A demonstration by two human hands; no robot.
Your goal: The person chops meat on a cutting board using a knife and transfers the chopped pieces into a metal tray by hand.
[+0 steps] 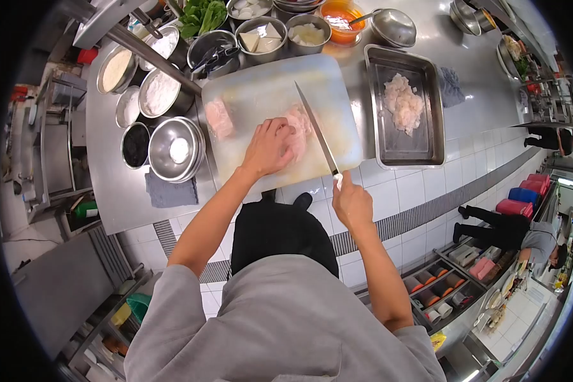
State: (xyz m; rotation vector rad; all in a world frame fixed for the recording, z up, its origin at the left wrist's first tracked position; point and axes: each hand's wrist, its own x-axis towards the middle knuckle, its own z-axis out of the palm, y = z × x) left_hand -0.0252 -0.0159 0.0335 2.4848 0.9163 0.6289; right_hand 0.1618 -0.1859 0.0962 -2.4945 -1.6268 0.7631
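On the white cutting board [248, 89], my left hand [268, 148] rests with curled fingers on a pale pink piece of raw meat [299, 121], holding it down. My right hand [352, 204] is closed round the white handle of a long kitchen knife [318, 134]. The blade points away from me and lies along the right side of the meat; whether it touches the meat I cannot tell. A second pale pink block of raw meat [219, 118] lies apart at the board's left side.
To the right, a metal tray [372, 102] holds a heap of cut pale meat [403, 105]. Bowls of white powder [160, 93] and stacked steel bowls [177, 149] stand left. Behind the board are a bowl of white blocks [261, 39] and orange liquid [342, 22]. Another person [535, 239] stands far right.
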